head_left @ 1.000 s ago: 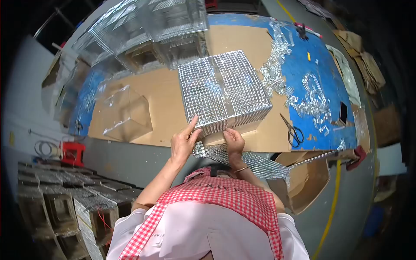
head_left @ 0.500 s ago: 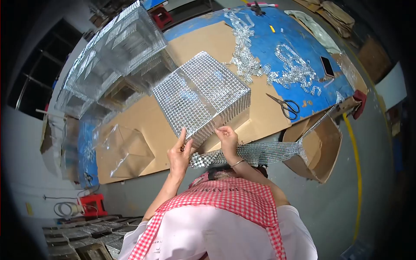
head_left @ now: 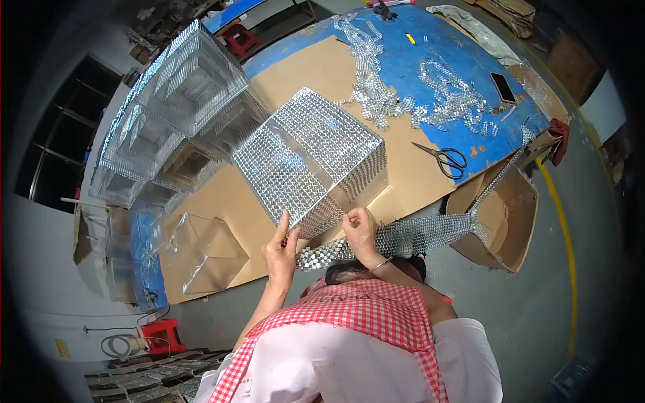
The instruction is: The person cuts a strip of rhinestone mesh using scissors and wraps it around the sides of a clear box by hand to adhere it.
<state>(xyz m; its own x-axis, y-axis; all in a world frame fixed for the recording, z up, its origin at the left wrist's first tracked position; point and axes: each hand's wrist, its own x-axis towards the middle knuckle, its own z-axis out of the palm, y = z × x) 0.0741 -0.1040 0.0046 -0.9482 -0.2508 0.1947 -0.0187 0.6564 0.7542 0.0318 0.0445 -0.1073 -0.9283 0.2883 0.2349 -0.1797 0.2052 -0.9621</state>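
A clear box covered in rows of silvery rhinestone trim (head_left: 309, 151) stands on the cardboard sheet in front of me, a corner toward me. My left hand (head_left: 279, 255) is at its near left corner, index finger stretched along the side and thumb apart. Just off the near right face, my right hand (head_left: 361, 235) has thumb and fingertips pinched together; what lies between them is too small to make out. Beneath my right wrist a thick bundle of rhinestone strips (head_left: 430, 232) runs across my lap toward a carton.
Black scissors (head_left: 449, 161) lie right of the box, beyond them a phone (head_left: 502, 87). Loose rhinestone strips (head_left: 457, 94) are heaped on the blue table cover. Decorated boxes (head_left: 181, 101) stack at left, near a plain clear box (head_left: 201, 252). An open carton (head_left: 504, 221) stands at right.
My right hand has moved slightly right and down, a little farther from the box's near face. My left hand stays at the corner. The whole view has shifted slightly.
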